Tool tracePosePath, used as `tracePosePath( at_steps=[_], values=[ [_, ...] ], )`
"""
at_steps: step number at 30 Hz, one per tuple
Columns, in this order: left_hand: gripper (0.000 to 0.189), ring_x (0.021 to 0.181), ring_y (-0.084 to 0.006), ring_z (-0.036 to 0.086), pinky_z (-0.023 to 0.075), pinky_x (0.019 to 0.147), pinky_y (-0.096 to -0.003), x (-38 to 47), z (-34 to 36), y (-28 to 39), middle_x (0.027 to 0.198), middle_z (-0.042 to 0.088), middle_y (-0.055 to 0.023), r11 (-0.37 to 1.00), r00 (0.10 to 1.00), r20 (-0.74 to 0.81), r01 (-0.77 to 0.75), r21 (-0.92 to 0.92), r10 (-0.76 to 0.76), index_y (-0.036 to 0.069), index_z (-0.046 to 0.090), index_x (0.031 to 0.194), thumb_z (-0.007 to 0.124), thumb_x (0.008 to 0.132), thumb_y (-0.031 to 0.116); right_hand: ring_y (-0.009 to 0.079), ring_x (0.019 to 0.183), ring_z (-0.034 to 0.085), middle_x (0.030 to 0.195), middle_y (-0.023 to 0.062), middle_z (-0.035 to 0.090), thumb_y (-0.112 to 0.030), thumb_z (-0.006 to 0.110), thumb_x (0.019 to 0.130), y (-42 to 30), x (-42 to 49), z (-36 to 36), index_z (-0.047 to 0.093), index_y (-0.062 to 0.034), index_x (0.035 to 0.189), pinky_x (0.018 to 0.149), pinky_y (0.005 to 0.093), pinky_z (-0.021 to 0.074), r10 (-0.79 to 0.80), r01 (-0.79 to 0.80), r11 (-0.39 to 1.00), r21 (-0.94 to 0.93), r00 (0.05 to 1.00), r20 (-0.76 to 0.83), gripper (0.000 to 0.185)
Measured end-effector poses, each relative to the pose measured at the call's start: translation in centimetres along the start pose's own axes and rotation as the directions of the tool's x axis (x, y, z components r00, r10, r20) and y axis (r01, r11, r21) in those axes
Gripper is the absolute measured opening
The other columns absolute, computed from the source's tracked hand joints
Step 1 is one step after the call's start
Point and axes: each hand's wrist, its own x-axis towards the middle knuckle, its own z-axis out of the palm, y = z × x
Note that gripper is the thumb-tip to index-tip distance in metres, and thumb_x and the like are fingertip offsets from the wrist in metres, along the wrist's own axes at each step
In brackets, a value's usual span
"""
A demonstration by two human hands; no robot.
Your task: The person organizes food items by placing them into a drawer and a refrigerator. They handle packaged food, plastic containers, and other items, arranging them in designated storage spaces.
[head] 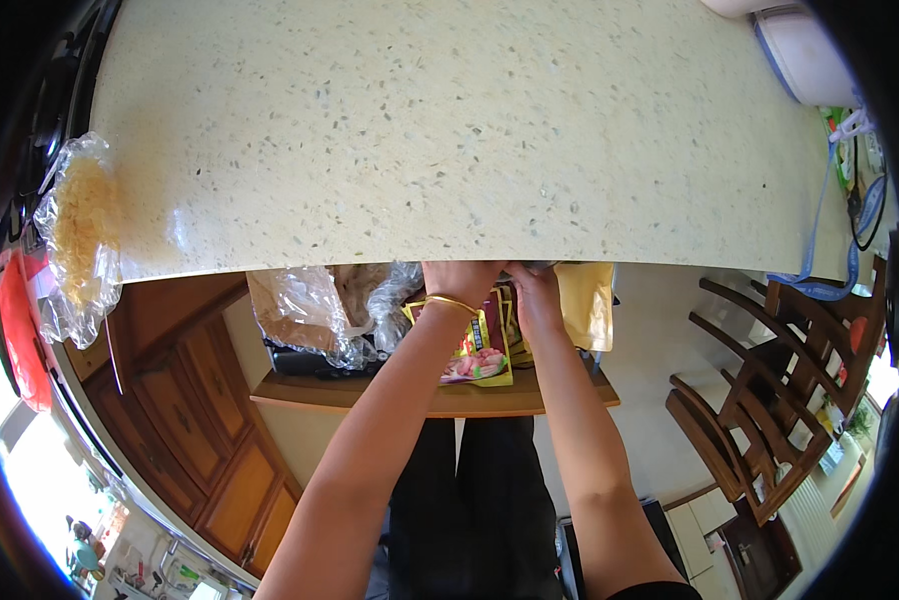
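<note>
An open wooden drawer (pixel 449 405) juts out below the speckled countertop. Both hands reach into it, and the counter's edge hides their fingertips. My left hand (pixel 461 281) wears a gold bangle at the wrist and is over a yellow and dark red food packet (pixel 483 349). Beside that packet, my right hand (pixel 537 296) has its thumb side turned towards the left one. What either hand grips cannot be seen. Clear plastic wrapping (pixel 393 304) and a brown paper package (pixel 288 304) lie left of the hands; a golden pouch (pixel 586 304) stands to the right.
Across the front runs the speckled countertop (pixel 434 135). A clear bag of dried yellowish food (pixel 82 225) hangs at its left edge, near a red plastic bag (pixel 23 337). A blue lanyard (pixel 813 281) dangles on the right, above wooden chairs (pixel 757 405). Wooden cabinets (pixel 194 397) stand left.
</note>
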Motion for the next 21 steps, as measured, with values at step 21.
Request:
tracePosePath(
  at_steps=[21],
  values=[
    [0.080,0.130,-0.0361,0.039,0.0292,0.105,-0.0537,0.9,3.5,0.5,0.143,0.042,-0.0159,0.987,0.994,0.096,-0.042,-0.153,0.057,0.010,0.045,0.139,0.056,0.080,0.063,0.0402,0.125,0.043,0.136,0.0237,0.047,-0.039,0.045,0.096,-4.8,3.3,-1.1,0.047,0.0027,0.131,0.105,0.0425,0.0335,-0.417,0.204,0.323,-0.924,0.907,0.054,0.054]
  ],
)
